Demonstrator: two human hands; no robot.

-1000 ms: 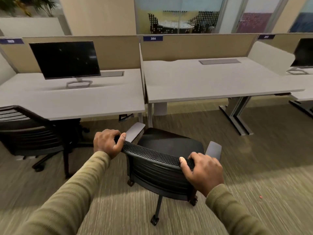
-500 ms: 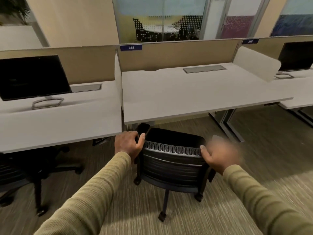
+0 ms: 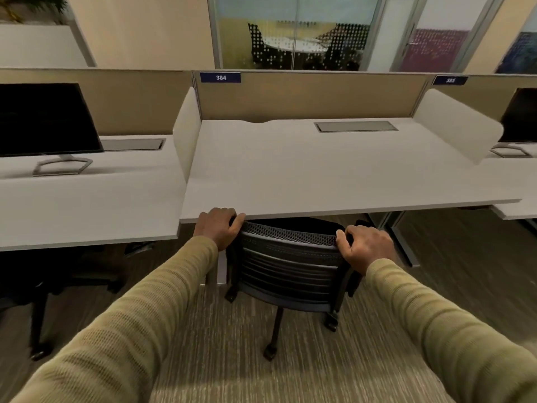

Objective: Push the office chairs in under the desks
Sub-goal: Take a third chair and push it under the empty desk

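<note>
gripping the chair (image 3: pixel 290 263) backrest, left hand (image 3: pixel 218 226) and right hand (image 3: pixel 364 245); desk (image 3: pixel 319 175) tag (image 3: pixel 220 77) reads 384.

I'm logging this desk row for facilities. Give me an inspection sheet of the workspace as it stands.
Surface: desk 384 bare but for a closed cable hatch.
Job's things: black mesh chair, seat under the desk edge, backrest outside it.
Clutter: nothing seen.
Grippers: left hand and right hand grip the backrest's top corners.
Cables: nothing seen.
Surroundings: monitor on the left desk, second chair under it; another monitor far right; carpet; glass-walled room behind.
</note>
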